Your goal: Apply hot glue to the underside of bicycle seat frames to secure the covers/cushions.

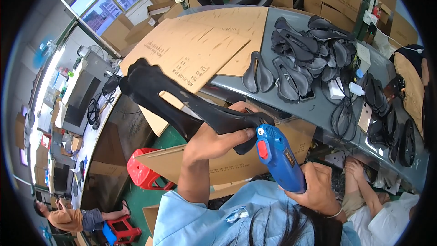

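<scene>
My left hand [211, 143] is closed around the narrow end of a black bicycle saddle cover [182, 105], which has a long slot down its middle and a wavy edge at its wide end. The wide end points to the far left. My right hand [316, 189] grips a blue handheld power tool [282, 159] with a red button on its body. The tool's head meets the cover's narrow tip, right beside my left fingers. What its working end looks like is hidden there.
Across the grey table [227, 84] lie flat cardboard sheets [182, 50], a heap of black saddle covers [314, 48], cables and a phone [365, 117]. An upright cardboard panel [236, 159] and a red stool [143, 168] stand below. Someone in white [387, 218] sits close on the right.
</scene>
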A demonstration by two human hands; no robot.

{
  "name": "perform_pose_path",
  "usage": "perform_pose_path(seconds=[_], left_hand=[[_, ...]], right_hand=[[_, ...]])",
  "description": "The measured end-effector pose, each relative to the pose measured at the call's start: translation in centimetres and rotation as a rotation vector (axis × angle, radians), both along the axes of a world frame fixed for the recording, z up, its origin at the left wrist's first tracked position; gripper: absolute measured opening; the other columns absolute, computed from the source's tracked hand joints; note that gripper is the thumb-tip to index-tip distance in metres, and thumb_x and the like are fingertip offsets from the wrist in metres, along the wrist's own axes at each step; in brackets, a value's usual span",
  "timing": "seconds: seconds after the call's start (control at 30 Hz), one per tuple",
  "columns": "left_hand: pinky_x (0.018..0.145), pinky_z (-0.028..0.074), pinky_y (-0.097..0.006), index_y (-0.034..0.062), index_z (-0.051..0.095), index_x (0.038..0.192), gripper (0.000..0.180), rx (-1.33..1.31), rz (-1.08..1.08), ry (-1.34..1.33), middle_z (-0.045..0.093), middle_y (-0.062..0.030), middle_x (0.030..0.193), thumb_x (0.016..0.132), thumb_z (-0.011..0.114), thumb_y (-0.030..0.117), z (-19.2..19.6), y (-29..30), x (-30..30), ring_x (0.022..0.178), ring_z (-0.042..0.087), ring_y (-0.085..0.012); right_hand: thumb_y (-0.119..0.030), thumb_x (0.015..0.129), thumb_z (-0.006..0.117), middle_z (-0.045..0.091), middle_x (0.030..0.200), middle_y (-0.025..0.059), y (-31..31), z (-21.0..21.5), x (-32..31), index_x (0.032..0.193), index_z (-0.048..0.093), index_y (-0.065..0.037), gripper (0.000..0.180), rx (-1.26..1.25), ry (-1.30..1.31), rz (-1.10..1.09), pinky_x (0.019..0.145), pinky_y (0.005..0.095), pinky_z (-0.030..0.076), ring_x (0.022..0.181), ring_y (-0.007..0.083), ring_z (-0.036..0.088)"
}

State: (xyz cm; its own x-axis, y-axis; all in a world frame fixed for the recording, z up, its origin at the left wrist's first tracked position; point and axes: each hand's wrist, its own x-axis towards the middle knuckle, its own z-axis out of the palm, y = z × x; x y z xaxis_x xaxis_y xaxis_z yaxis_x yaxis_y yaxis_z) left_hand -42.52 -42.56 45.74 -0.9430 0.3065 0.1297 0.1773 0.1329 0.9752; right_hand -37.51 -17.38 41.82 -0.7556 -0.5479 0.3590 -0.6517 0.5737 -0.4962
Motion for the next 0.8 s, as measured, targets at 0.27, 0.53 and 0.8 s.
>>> perform_pose_path(seconds=[0.27,0.53,0.8], left_hand=[[0.065,0.044,-0.028,0.0015,0.059,0.097,0.025,-0.254,-0.108,0.155,0.059,-0.0076,0.085,0.072,0.057,-0.001,-1.3,-0.1,-0.8,0.075,0.056,-0.0172],[0.080,0.045,-0.030,-0.0035,0.059,0.095,0.024,-0.362,-0.082,0.304,0.058,-0.0113,0.101,0.071,0.060,-0.002,-2.5,1.5,-0.7,0.093,0.057,-0.0223],[0.066,0.045,-0.026,0.0061,0.058,0.083,0.016,-0.023,0.172,0.500,0.061,-0.0043,0.088,0.069,0.065,0.009,-6.7,3.8,-0.9,0.077,0.059,-0.0196]], right_hand=[[-0.021,0.058,0.077,0.052,0.056,0.0084,0.1,-0.4,0.3,0.071,0.044,-0.006,0.039,-0.036,-0.056,0.035,0.051,0.0340,0.041,0.050,0.0251,0.054],[-0.022,0.058,0.078,0.055,0.058,0.0092,-0.3,0.0,0.7,0.073,0.045,-0.003,0.041,-0.089,-0.156,0.042,0.055,0.0327,0.044,0.052,0.0248,0.057],[-0.034,0.056,0.082,0.050,0.064,0.0073,-0.7,0.0,1.1,0.074,0.046,-0.002,0.051,-0.194,-0.227,0.086,0.054,0.0317,0.037,0.052,0.0222,0.048]])
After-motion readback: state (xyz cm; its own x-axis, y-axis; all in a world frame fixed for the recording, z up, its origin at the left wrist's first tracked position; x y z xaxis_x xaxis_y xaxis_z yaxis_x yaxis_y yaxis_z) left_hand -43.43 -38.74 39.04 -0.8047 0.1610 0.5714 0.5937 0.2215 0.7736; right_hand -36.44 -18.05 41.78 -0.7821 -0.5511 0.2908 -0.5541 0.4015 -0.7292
